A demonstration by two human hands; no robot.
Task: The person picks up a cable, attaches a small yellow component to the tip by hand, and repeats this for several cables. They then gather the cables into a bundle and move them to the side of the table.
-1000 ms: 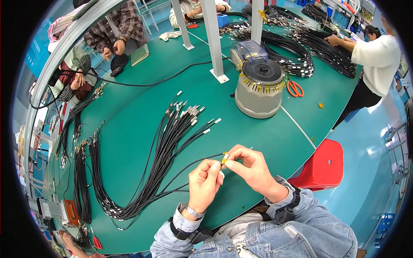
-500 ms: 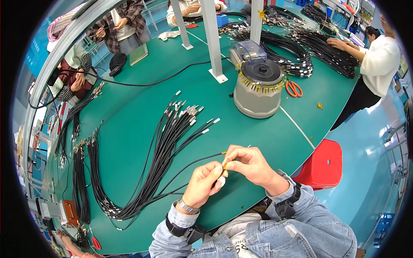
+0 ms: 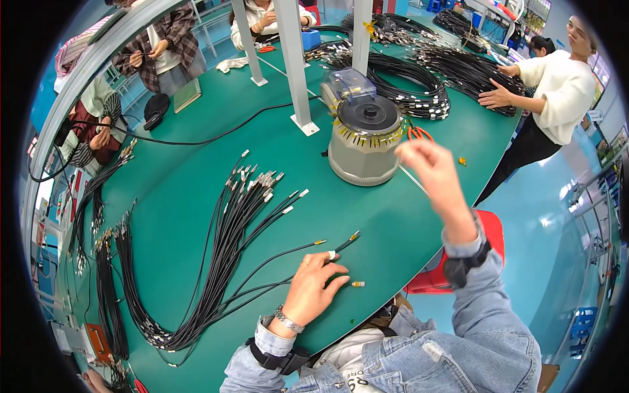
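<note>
The right hand (image 3: pixel 429 167) is up on the far right, just beside the round tape dispenser (image 3: pixel 364 160). The dispenser stands to that hand's left on the green tabletop (image 3: pixel 393 236), upright, with yellow strips (image 3: pixel 359 139) fanned around its dark top. Of the two, the right hand is clearly the nearer to it; the left hand is well apart, toward the person's body. The right hand's thumb and fingers are drawn in close together, but blur hides whether they pinch a strip.

The left hand (image 3: pixel 313 288) lies low over several loose black cables (image 3: pixel 262 286), its fingers half spread and its thumb held away from them, with no firm grip to be seen. Three cable ends show around it: a yellow-tipped one (image 3: pixel 320 242) just beyond the fingers, another (image 3: pixel 354 236) farther to the right, and a pale-tipped one (image 3: pixel 358 284) just past the thumb. All three point rightward, the upper two also slanting away from the person, roughly toward the dispenser's side of the tabletop. The large cable bundle (image 3: pixel 219 262) curves along to the left, its pale connectors pointing away from the person.
</note>
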